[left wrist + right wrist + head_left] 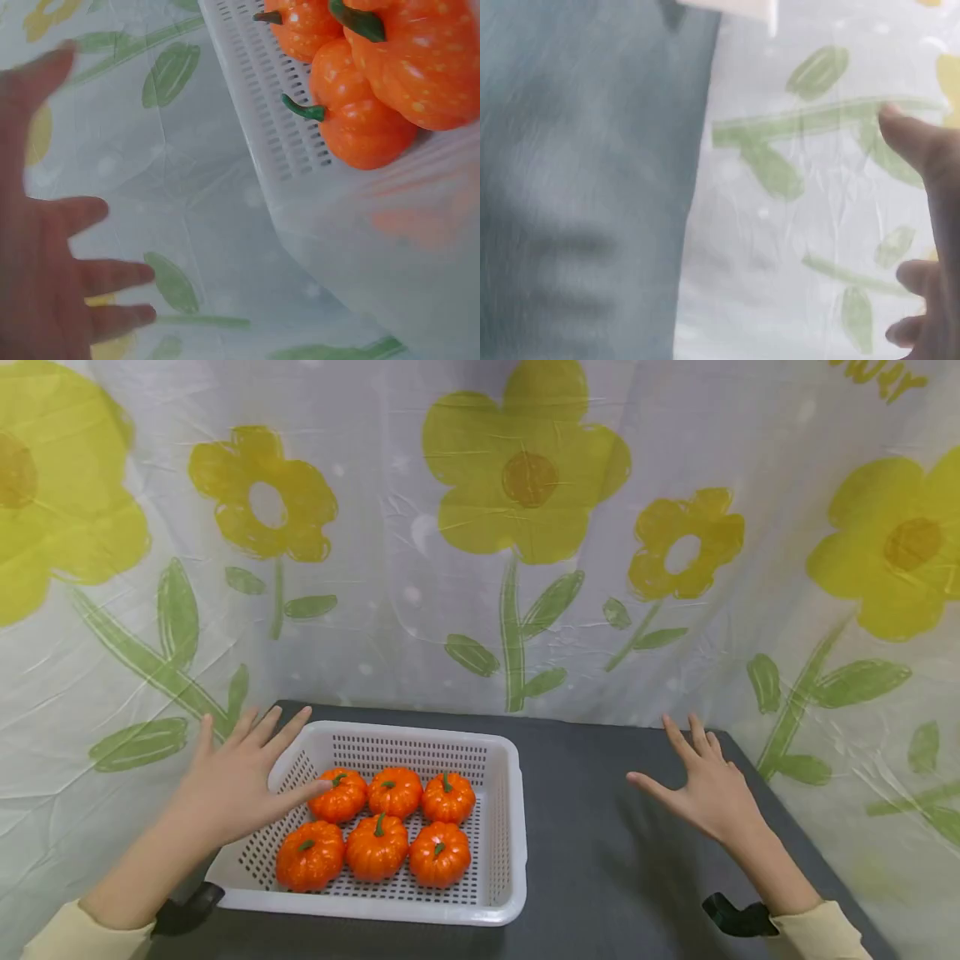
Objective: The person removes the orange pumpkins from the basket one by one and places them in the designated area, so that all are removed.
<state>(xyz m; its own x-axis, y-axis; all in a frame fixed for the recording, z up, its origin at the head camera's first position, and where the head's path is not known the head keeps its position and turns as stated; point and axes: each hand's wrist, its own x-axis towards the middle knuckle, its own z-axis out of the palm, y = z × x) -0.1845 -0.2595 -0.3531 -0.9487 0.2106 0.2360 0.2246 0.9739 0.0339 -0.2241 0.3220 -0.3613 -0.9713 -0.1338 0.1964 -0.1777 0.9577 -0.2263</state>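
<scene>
Several small orange pumpkins (377, 848) with green stems sit in two rows inside a white plastic basket (513, 860) with slotted walls. My left hand (232, 785) is spread over the basket's left side, its thumb in front of the back-left pumpkin (343, 800) in the head view; it holds nothing. In the left wrist view the fingers (120, 277) are straight and apart, with pumpkins (360, 112) and the basket's edge to the right. My right hand (708, 793) hovers above the dark table's right part, fingers spread and holding nothing.
The dark grey table (577, 827) extends right of the basket. A pale curtain (375, 610) printed with yellow flowers hangs behind the table and along both sides. Black straps (738, 917) sit at the wrists.
</scene>
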